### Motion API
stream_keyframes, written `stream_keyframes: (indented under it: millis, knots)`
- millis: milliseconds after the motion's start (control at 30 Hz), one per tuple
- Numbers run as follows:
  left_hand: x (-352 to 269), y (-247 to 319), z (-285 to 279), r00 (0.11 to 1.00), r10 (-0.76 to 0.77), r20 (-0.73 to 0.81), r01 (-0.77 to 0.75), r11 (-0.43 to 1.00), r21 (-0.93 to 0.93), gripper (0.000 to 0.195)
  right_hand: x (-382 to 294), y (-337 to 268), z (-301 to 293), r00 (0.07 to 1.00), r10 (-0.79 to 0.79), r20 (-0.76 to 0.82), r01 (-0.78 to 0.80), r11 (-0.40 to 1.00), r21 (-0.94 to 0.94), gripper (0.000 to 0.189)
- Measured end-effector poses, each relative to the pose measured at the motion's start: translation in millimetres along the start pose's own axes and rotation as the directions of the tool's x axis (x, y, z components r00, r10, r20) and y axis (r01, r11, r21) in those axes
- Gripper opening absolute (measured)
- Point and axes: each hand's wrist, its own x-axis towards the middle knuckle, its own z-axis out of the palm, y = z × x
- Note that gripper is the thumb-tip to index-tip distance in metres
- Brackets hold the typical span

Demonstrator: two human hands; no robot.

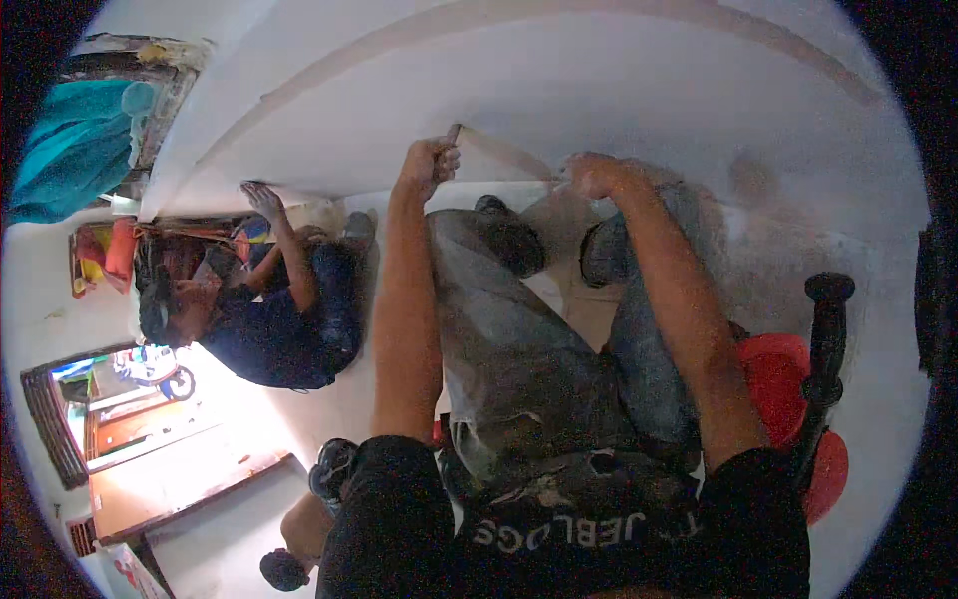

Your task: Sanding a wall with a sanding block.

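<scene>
A broad white surface [569,75] with a curved tan band [359,45] stretches across the space before me. My left hand [430,163] is curled near it, one digit raised at the end of a thin pale-tan strip [509,153]. This strip slants from there to my right hand [596,175], whose fingers are bent around its other end. Blur hides the exact grip of both hands, and I cannot tell what the strip is made of. Below my hands are my legs in worn grey-blue jeans [516,322] and dark footwear [509,238].
At left, a person in a dark shirt [277,341] has a raised hand [262,201] by the white surface. A red plastic seat [775,389] and a black rod-like object [827,337] are by my right arm. A motorbike [161,371] shows through a bright doorway. Teal cloth [71,150] hangs upper left.
</scene>
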Motion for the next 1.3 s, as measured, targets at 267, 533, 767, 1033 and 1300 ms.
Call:
stream_keyframes:
  millis: [267,533,767,1033,1300]
  knots:
    - [10.3,6.8,-32.8,0.946,-0.283,-0.16,0.273,0.958,-0.084,0.017,12.5,-12.3,29.1,0.802,-0.062,-0.594,-0.074,0.977,-0.202,0.067]
    - [-16.2,2.0,-48.7,0.995,0.102,0.001,-0.101,0.981,-0.166,0.018,-8.1,-40.6,14.4,0.854,0.052,-0.518,-0.098,0.993,-0.061,0.066]
    - [-9.0,8.0,-10.1,0.944,0.04,-0.327,0.134,0.861,0.491,0.021,-20.6,-45.7,1.4,0.917,-0.098,-0.386,0.069,0.994,-0.087,0.058]
    - [-26.4,20.3,-27.4,0.968,0.022,-0.25,-0.087,0.964,-0.25,0.019,-28.2,-73.1,18.0,0.827,-0.035,-0.562,0.094,0.993,0.077,0.056]
    - [19.7,16.2,23.1,0.934,0.013,-0.356,-0.06,0.991,-0.122,0.017,-24.9,-30.1,27.7,0.689,-0.107,-0.717,-0.007,0.988,-0.155,0.051]
